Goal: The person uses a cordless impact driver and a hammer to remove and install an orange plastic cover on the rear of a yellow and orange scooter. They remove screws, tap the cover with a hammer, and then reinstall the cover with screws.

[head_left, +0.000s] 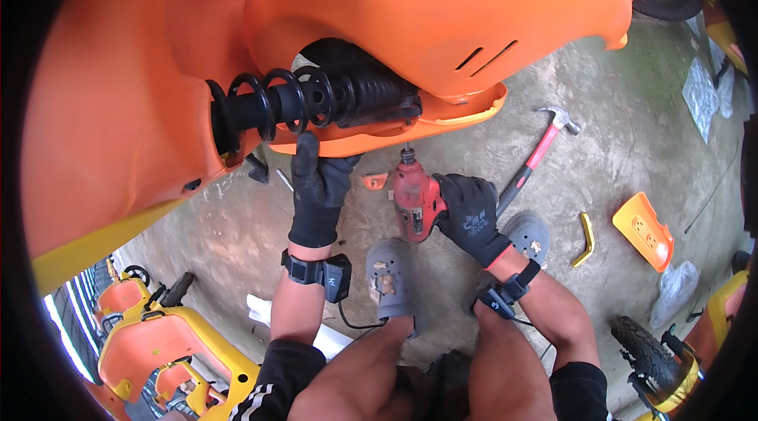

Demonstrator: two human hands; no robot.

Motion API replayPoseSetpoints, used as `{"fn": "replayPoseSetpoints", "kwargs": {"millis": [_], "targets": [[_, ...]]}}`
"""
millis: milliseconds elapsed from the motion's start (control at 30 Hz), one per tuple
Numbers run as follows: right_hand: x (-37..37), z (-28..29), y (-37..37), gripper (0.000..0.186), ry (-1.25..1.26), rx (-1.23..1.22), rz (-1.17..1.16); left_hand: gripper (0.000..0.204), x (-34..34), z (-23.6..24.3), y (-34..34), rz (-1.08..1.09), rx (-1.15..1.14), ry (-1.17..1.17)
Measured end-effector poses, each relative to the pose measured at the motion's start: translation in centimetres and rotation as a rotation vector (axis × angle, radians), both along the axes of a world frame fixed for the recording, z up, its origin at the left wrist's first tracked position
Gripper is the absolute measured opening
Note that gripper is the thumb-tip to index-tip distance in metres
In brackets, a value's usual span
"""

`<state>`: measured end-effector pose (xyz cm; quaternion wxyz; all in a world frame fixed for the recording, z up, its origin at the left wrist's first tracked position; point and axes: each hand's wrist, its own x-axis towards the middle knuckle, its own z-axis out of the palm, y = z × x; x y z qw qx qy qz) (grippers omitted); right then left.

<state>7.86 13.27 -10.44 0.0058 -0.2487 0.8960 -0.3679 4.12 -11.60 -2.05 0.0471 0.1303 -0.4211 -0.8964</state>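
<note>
In front of me an orange plastic vehicle body [379,18] fills the upper part of the view. A black coil-spring shock absorber [292,101] runs across its opening above a long orange trim panel [462,122]. My gloved left hand [320,188] holds the near edge of that panel, thumb up in front and fingers hidden beneath it. My gloved right hand [474,216] is wrapped round the grip of a red power screwdriver [417,200]. The tool points away from me, its bit meeting the panel's underside; any screw there is hidden.
On the concrete floor lie a claw hammer [537,156], a yellow bent strip [584,239], an orange plastic piece [645,231] and clear plastic bags [675,292]. More yellow-orange vehicle bodies [170,342] stand at the lower left. A knobby tyre [647,350] is at the lower right.
</note>
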Motion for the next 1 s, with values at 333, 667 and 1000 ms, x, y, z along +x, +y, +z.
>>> {"fn": "replayPoseSetpoints", "kwargs": {"millis": [333, 667, 1000], "targets": [[-0.7, 0.5, 0.1, 0.069, 0.084, -0.022, 0.002, 0.06, -0.6, 0.0, -0.1, -0.021, -0.183, -0.118], [0.5, -1.1, 0.1, 0.065, -0.036, -0.099, -0.019, 0.063, 0.4, -1.6, -0.5, -0.027, -0.062, -0.097], [1.0, -1.5, -0.3, 0.072, -0.084, -0.111, 0.002, 0.065, 0.8, -0.5, -0.4, -0.071, -0.061, -0.102]]}}
